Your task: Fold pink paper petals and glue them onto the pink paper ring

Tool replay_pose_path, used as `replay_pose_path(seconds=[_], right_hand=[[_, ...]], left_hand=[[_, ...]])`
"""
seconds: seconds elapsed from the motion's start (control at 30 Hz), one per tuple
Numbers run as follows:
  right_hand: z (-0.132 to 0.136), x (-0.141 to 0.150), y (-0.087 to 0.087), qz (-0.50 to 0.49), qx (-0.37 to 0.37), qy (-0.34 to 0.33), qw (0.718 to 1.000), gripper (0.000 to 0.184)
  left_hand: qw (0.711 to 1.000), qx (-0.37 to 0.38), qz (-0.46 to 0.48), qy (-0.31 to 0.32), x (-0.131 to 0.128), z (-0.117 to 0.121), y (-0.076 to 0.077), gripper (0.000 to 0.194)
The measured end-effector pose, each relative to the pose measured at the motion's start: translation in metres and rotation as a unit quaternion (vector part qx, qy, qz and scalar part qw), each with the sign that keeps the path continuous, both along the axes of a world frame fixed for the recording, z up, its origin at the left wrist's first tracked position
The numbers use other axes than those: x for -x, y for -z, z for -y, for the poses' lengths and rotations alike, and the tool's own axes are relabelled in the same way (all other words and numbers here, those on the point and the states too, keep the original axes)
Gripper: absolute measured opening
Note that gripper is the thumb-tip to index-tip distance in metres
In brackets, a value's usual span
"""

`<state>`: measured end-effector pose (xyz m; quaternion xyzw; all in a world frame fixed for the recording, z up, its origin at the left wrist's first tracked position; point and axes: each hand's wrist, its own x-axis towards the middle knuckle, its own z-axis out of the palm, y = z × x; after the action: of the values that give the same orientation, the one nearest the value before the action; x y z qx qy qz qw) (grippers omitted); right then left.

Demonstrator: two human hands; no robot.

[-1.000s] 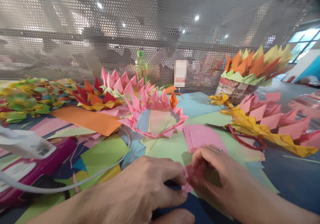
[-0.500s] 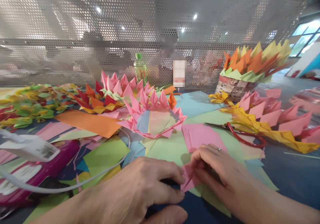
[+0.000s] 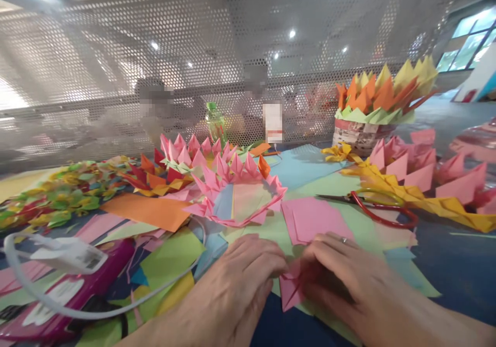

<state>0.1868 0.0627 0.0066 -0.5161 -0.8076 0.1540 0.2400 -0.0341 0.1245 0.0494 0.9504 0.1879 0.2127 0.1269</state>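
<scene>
Low at the near edge of the papers, a small folded piece of pink paper [image 3: 290,289] lies between my two hands. My right hand [image 3: 341,274], with a ring on one finger, grips its right side with bent fingers. The curled fingers of my left hand [image 3: 248,277] press together at its upper left edge; its thumb is mostly hidden. Just beyond is a stack of pink paper squares [image 3: 315,217]. A ring of folded pink paper points [image 3: 242,168], with one orange point, sits farther ahead.
Red-handled scissors [image 3: 383,212] lie at right beside a yellow and pink folded strip [image 3: 430,192]. A bark-patterned pot [image 3: 358,135] holds orange and yellow paper points. At left are a magenta device [image 3: 81,295], a white charger with cable [image 3: 73,254] and orange paper [image 3: 149,210].
My left hand's thumb and fingers have drawn together and shifted slightly. More of the pink paper's lower corner shows. The view has tilted, while my right hand stays at the paper.
</scene>
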Motion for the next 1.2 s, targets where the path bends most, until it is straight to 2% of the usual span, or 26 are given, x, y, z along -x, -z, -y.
replay_pose_path(seconds=[0.1,0.2,0.4,0.47,0.53,0.8,0.9,1.03,1.1,1.2], right_hand=[[0.0,0.0,0.001,0.002,0.005,0.007,1.0,0.015],[-0.001,0.0,0.001,0.011,0.016,0.016,1.0,0.016],[-0.003,-0.005,-0.001,0.031,-0.011,0.039,0.999,0.039],[-0.004,-0.007,-0.002,0.054,-0.015,0.045,0.997,0.038],[-0.005,-0.008,-0.003,0.054,-0.011,0.043,0.998,0.03],[-0.006,-0.002,-0.004,-0.013,0.001,0.018,1.0,0.017],[-0.004,0.0,-0.004,-0.026,0.012,0.014,0.999,0.023],[-0.003,-0.001,-0.003,-0.043,0.011,-0.001,0.999,0.024],[-0.003,-0.001,-0.002,-0.046,0.005,-0.007,0.999,0.026],[-0.003,-0.002,-0.002,-0.054,-0.024,-0.002,0.998,0.038]], left_hand=[[0.998,0.045,-0.04,0.015,0.001,0.003,-0.003,0.03],[0.998,0.052,-0.045,0.006,0.003,0.005,-0.001,0.033],[0.998,-0.042,0.001,-0.045,0.004,0.004,0.01,0.04],[0.998,-0.05,0.005,-0.033,0.004,0.004,0.011,0.041],[0.999,-0.049,0.006,-0.023,0.004,0.005,0.01,0.04],[0.999,-0.041,0.016,-0.014,-0.001,0.008,0.006,0.035],[1.0,-0.019,0.005,0.004,-0.002,0.01,0.0,0.033],[0.997,0.008,0.028,0.065,0.001,0.014,-0.006,0.037],[0.995,0.018,0.037,0.088,0.001,0.014,-0.004,0.042],[0.995,0.019,0.075,0.066,0.002,0.008,0.005,0.044]])
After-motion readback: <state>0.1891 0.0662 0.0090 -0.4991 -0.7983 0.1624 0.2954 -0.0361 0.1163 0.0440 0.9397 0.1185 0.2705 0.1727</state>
